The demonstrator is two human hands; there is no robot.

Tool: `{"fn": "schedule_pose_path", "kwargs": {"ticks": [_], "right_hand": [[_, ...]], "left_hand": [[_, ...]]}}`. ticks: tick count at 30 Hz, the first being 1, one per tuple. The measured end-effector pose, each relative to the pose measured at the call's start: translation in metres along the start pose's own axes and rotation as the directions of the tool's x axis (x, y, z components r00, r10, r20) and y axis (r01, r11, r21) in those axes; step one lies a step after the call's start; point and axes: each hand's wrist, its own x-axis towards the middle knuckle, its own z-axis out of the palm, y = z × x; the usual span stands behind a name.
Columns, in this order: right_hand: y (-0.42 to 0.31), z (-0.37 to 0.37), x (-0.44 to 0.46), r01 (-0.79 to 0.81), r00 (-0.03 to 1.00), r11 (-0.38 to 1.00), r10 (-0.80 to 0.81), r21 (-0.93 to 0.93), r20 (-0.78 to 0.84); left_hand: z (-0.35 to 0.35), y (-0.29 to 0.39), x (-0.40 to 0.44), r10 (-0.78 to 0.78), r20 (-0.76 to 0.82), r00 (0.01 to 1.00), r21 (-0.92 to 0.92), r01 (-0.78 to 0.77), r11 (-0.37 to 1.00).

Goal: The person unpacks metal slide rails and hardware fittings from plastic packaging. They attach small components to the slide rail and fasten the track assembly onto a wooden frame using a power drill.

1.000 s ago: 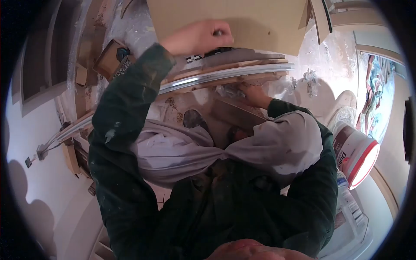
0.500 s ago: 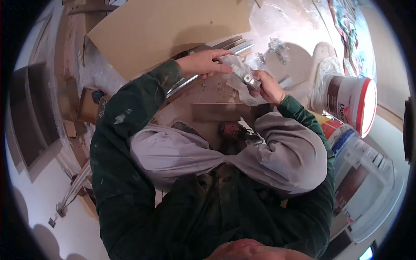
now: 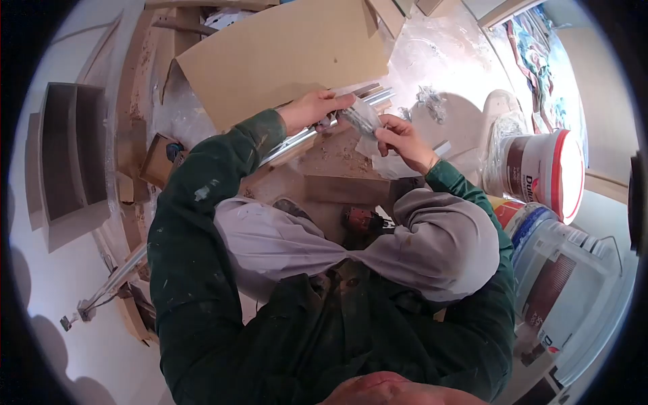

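The left hand (image 3: 314,110) and right hand (image 3: 405,140) each pinch an end of a crinkled clear plastic bag of silvery metal parts (image 3: 361,119) — stretched between them, near a long silvery metal rail (image 3: 289,146). A red-and-black power drill (image 3: 362,219) lies below.

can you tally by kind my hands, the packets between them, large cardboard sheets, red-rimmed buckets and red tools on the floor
hands: 2 (left hand, right hand)
packet: 1
large cardboard sheet: 1
red-rimmed bucket: 1
red tool: 1
total: 6
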Motion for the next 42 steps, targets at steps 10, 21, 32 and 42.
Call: {"fn": "schedule_pose_path", "kwargs": {"ticks": [10,21,32,42], "right_hand": [[0.006,-0.019,-0.008,0.078,0.990,0.991,-0.064,0.105,-0.127],[0.005,-0.044,-0.009,0.075,0.960,0.965,-0.002,0.251,-0.280],[0.004,-0.048,-0.011,-0.222,0.941,0.886,0.304,0.407,-0.149],[0.004,-0.037,0.005,-0.233,0.959,0.955,0.257,0.186,-0.119]], "left_hand": [[0.003,0.004,0.014,0.067,0.002,0.998,0.028,-0.067,0.997],[0.007,0.029,0.012,0.236,-0.066,0.969,0.197,-0.219,0.955],[0.012,0.039,0.008,0.267,0.031,0.963,0.162,-0.268,0.950],[0.011,0.045,-0.001,0.245,-0.150,0.958,-0.156,-0.268,0.951]]}}
